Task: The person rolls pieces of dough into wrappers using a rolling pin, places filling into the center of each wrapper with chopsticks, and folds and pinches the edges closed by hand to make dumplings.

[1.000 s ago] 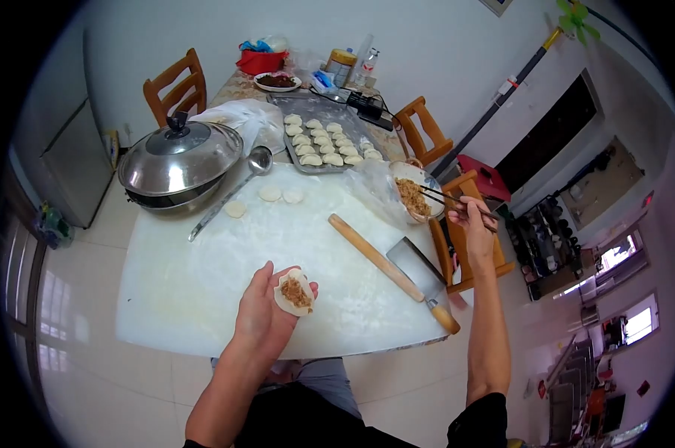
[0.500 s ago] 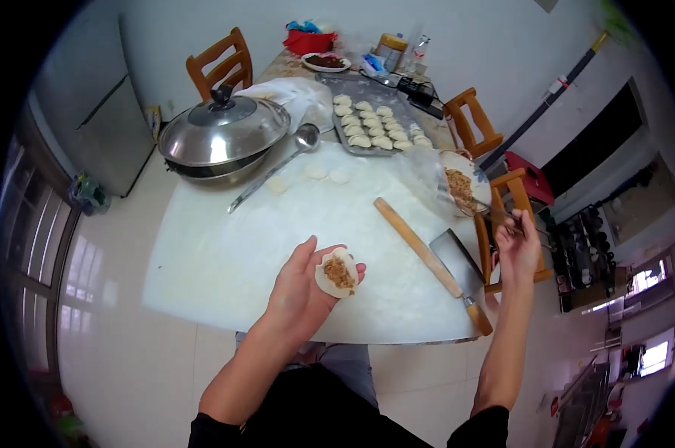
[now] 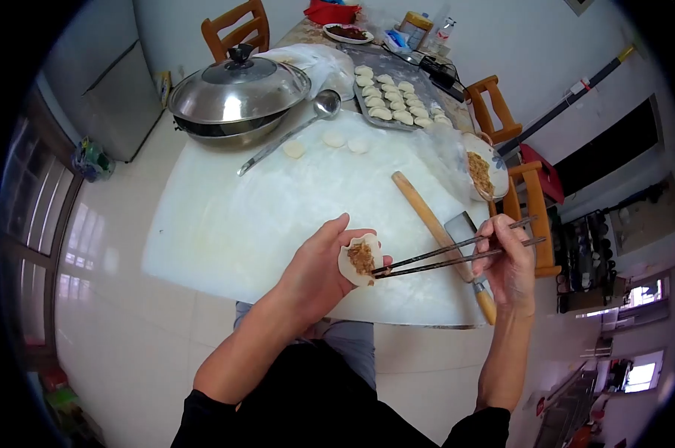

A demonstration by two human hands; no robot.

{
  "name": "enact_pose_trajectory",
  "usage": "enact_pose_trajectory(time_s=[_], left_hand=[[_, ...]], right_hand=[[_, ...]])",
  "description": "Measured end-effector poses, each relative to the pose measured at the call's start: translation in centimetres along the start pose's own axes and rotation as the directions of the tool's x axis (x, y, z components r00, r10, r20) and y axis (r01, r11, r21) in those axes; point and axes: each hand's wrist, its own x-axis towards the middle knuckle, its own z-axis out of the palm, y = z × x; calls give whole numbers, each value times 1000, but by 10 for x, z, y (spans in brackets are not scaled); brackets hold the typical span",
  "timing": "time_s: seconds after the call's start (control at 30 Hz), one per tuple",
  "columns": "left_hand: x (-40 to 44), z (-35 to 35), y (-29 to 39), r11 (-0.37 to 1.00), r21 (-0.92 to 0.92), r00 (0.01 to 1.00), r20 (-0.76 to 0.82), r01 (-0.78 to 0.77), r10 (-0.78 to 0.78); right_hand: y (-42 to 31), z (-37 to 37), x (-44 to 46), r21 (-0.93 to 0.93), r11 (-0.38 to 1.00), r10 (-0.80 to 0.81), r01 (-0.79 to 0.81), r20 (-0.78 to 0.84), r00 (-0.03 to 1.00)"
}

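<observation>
On the palm and fingers of my left hand (image 3: 313, 263) rests a round dumpling wrapper (image 3: 347, 270), its edges cupped up a little. Brown minced filling (image 3: 361, 258) sits in the middle of the wrapper. My right hand (image 3: 510, 263) grips a pair of dark chopsticks (image 3: 427, 254), whose tips touch the lower right edge of the filling. The bowl of filling (image 3: 480, 173) stands beyond my right hand, partly covered by a clear plastic bag. Several flat wrappers (image 3: 334, 139) lie on the floury white board (image 3: 225, 224).
A wooden rolling pin (image 3: 425, 213) and a wide-bladed knife (image 3: 485, 302) lie at the right. Behind are a lidded metal pan (image 3: 240, 97), a ladle (image 3: 285, 136) and a tray (image 3: 378, 124) of folded dumplings. Wooden chairs (image 3: 494, 112) flank the table.
My right hand has brought the chopsticks from the filling bowl to the wrapper in my left hand. The left hand has risen slightly, and the view has shifted.
</observation>
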Motion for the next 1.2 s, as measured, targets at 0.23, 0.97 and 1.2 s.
enact_pose_trajectory(time_s=[0.23,0.97,1.2], left_hand=[[-2,-2,0,998,-47,999,21,32,-31],[-8,-10,-7,995,-100,997,74,-16,24],[-10,-10,-7,996,-88,996,94,17,-8]], right_hand=[[-6,5,1,-95,995,22,-15,74,997],[-6,16,-2,-108,994,11,-2,74,997],[0,14,1,-159,987,14,-7,39,999]])
